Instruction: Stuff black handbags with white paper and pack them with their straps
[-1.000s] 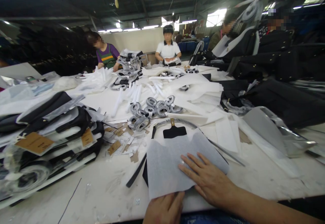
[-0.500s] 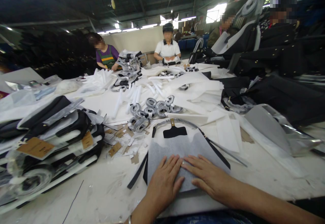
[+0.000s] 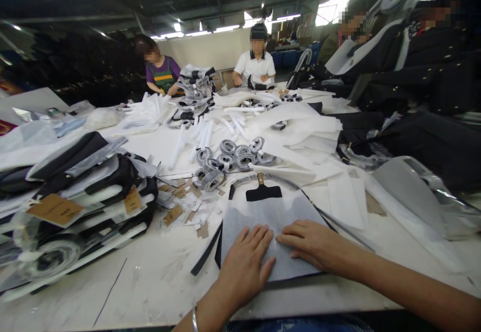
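Curling at the knuckles since half a second earlier, the worker's right hand [image 3: 311,244] is pressing its fingertips onto a grey-white wrapping sheet [image 3: 263,211], gripping nothing. Just beside it, the left hand [image 3: 246,267] is lying flat and fully open on the same sheet, as before. The sheet is resting near the front edge of the table [image 3: 150,282], with a black tab with gold clasp [image 3: 263,192] showing beyond it and a black strap [image 3: 205,256] along its left. Brown hang tags [image 3: 56,209] at left are carrying print too small to read.
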A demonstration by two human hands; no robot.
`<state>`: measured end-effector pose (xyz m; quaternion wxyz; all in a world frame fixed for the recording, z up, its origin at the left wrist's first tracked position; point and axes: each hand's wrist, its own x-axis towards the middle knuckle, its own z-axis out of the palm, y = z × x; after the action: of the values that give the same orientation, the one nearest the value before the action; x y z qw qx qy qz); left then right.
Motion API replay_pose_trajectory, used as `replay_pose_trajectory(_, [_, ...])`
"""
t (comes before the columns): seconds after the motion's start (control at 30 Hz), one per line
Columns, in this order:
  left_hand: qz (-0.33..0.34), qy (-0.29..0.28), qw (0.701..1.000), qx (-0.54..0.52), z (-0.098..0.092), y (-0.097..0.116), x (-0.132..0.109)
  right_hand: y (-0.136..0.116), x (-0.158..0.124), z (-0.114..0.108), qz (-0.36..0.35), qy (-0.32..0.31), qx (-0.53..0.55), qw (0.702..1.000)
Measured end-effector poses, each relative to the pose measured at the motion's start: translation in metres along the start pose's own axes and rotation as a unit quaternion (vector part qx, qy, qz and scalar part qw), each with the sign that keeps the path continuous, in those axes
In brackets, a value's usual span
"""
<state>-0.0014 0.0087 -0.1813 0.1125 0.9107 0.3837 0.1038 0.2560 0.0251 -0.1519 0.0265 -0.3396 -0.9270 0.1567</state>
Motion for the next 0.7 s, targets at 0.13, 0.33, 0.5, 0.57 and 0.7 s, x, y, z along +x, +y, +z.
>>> replay_pose_trajectory(0.13, [-0.008, 0.006, 1.000, -0.006, 0.004, 0.000, 0.000, 0.001, -0.001, 0.005, 0.004, 0.005, -0.012, 1.000])
replay_pose_trajectory(0.33, [-0.001, 0.028, 1.000, -0.005, 0.004, 0.002, 0.000, 0.001, 0.000, 0.003, -0.009, 0.010, -0.028, 1.000])
replay_pose_trajectory(0.5, [0.001, 0.022, 1.000, 0.001, 0.005, 0.002, -0.001, 0.001, -0.001, 0.005, -0.024, 0.028, -0.033, 0.999])
replay_pose_trajectory(0.57, [0.004, 0.020, 1.000, 0.007, 0.004, 0.002, 0.000, 0.002, -0.002, 0.008, -0.027, 0.030, -0.039, 0.998])
replay_pose_trajectory(0.7, [0.003, 0.014, 1.000, 0.007, 0.004, 0.002, 0.000, 0.004, -0.003, 0.012, -0.030, 0.021, -0.045, 0.998])
